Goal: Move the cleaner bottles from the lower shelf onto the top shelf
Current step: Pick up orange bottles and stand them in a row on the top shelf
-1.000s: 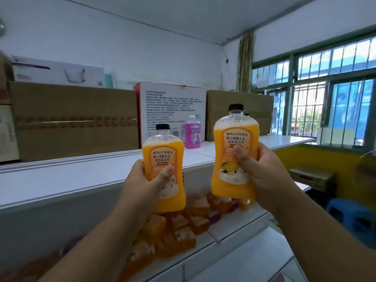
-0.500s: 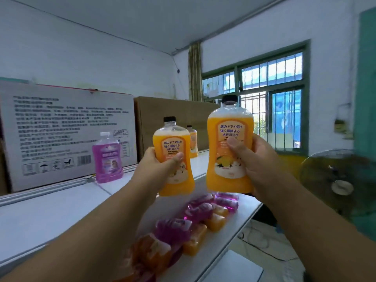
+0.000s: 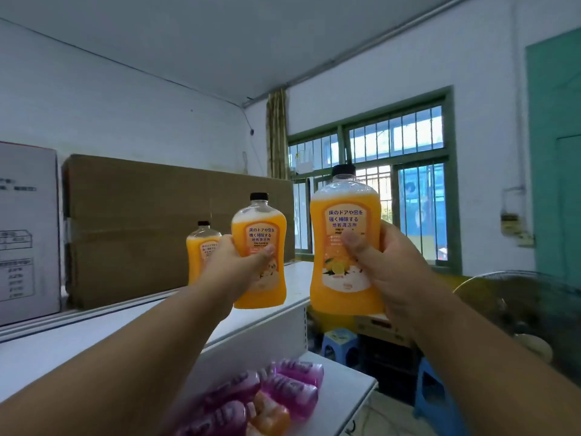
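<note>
My left hand point(image 3: 238, 265) grips an orange cleaner bottle point(image 3: 259, 234) with a black cap, held upright above the white top shelf point(image 3: 94, 328). My right hand point(image 3: 388, 272) holds a second, nearer orange bottle point(image 3: 342, 272) upright, out past the shelf's right end. A third orange bottle point(image 3: 201, 247) stands on the top shelf just left of my left hand. Several purple and orange bottles point(image 3: 283, 388) lie on the lower shelf point(image 3: 342, 394) below my arms.
A long brown carton point(image 3: 141, 228) and a white printed box point(image 3: 28, 234) stand along the back of the top shelf. To the right are a barred window point(image 3: 393, 190), a green door point(image 3: 556, 158), a fan point(image 3: 515, 309) and blue stools point(image 3: 339, 344) on the floor.
The view has swung right along the shelf. Both hands carried their bottles toward the shelf's right end, close to the third orange bottle; the purple bottle on the top shelf has left view.
</note>
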`<action>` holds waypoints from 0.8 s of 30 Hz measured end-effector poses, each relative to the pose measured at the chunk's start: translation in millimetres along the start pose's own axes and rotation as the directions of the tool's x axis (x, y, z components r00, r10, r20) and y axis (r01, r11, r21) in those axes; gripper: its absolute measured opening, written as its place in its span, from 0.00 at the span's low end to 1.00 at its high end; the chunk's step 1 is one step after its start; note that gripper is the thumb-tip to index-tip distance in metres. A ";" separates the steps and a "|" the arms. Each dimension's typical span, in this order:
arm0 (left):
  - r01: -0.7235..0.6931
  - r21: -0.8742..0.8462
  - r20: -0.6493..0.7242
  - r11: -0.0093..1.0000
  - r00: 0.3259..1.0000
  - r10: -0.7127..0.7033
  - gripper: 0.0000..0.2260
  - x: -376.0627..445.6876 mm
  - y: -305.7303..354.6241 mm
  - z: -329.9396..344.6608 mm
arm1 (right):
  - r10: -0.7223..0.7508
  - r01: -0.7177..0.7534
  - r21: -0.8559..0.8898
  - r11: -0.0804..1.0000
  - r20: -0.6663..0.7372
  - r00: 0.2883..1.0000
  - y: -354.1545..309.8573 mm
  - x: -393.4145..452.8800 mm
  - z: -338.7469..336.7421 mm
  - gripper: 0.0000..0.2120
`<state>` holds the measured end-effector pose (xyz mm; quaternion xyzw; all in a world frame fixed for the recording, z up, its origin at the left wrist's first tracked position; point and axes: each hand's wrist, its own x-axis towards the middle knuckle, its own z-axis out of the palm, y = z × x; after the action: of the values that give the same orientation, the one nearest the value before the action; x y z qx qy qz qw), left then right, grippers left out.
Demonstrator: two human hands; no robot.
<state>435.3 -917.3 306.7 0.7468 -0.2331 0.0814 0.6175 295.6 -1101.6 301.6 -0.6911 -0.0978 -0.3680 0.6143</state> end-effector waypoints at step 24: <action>0.290 0.528 -0.430 0.798 0.902 -0.043 0.35 144.0 -67.1 43.6 | 0.120 -0.193 0.124 0.973 0.442 0.889 221.8 260.3 6.0 0.15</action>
<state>584.7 -986.2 296.5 0.8845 0.0013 0.2422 0.3988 612.9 -1228.8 293.0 -0.7080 -0.2051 -0.1456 0.6599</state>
